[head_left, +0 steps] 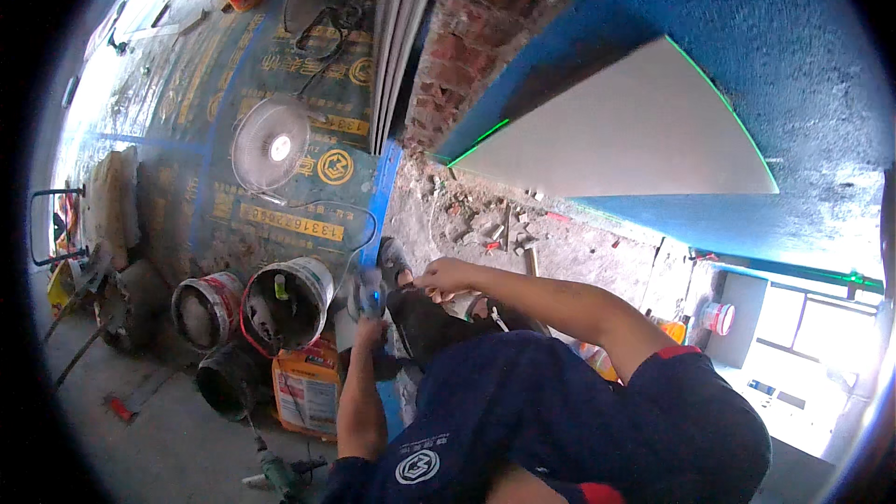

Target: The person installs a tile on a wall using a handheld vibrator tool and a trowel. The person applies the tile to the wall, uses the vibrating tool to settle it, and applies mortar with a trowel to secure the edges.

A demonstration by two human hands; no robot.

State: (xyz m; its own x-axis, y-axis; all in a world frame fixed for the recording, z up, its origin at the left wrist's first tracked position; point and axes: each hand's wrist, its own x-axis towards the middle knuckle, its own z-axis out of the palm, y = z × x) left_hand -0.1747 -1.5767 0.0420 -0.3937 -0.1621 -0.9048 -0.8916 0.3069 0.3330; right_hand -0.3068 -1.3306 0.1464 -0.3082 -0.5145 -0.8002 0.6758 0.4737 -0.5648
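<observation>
My left hand [370, 334] is closed around a greyish tool [371, 295] with a small blue spot on it; blur hides its exact kind. It is held close to my dark trousers [420, 325], above the edge of the covered floor. Over my knee, my right hand [448, 278] has its fingers bent down and drawn together; whatever they hold, if anything, is hidden. Beyond it a large pale grey tile [635, 140] stands against the blue-coated wall [793, 103], with bright green light lines along its edges.
At left stand mortar buckets [291, 303], a black bucket [229, 381], an orange jug [308, 390] and a green power mixer [280, 474]. A fan [271, 145] lies on the printed floor sheeting [168, 187]. Rubble [476, 219] covers the ground below the tile.
</observation>
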